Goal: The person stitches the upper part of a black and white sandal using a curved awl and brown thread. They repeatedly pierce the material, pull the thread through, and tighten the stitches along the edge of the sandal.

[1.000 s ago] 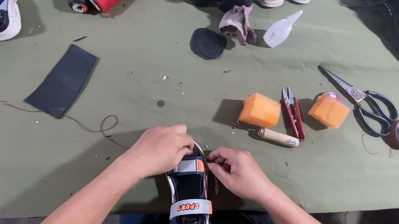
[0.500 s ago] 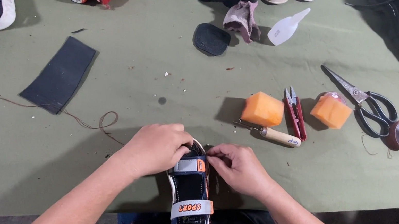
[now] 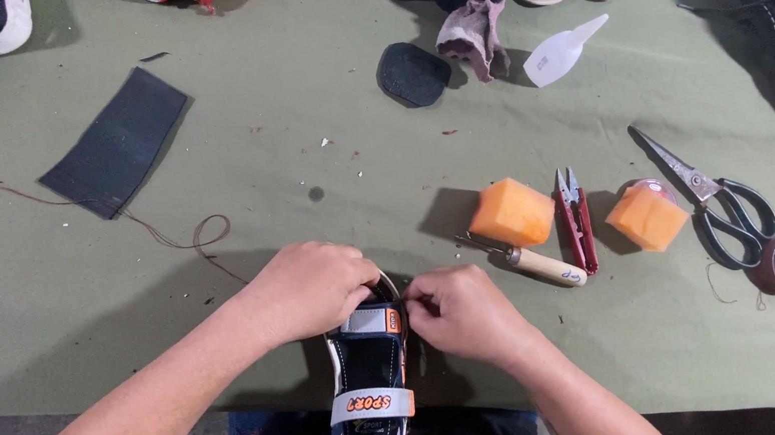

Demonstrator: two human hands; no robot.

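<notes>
Both hands are on a small navy sandal with grey and orange straps (image 3: 369, 392), which sits at the near edge of the green table (image 3: 318, 156) and hangs partly over the person's lap. The left hand (image 3: 311, 287) is curled closed over the sandal's toe end. The right hand (image 3: 462, 313) pinches something tiny at the sandal's right side; can't tell what. Just right of the sandal lies a wooden-handled awl (image 3: 530, 263), then an orange block (image 3: 510, 213), red thread snips (image 3: 574, 220) and black-handled scissors (image 3: 708, 195). A dark rectangular fabric patch (image 3: 116, 142) lies up and left of the sandal.
</notes>
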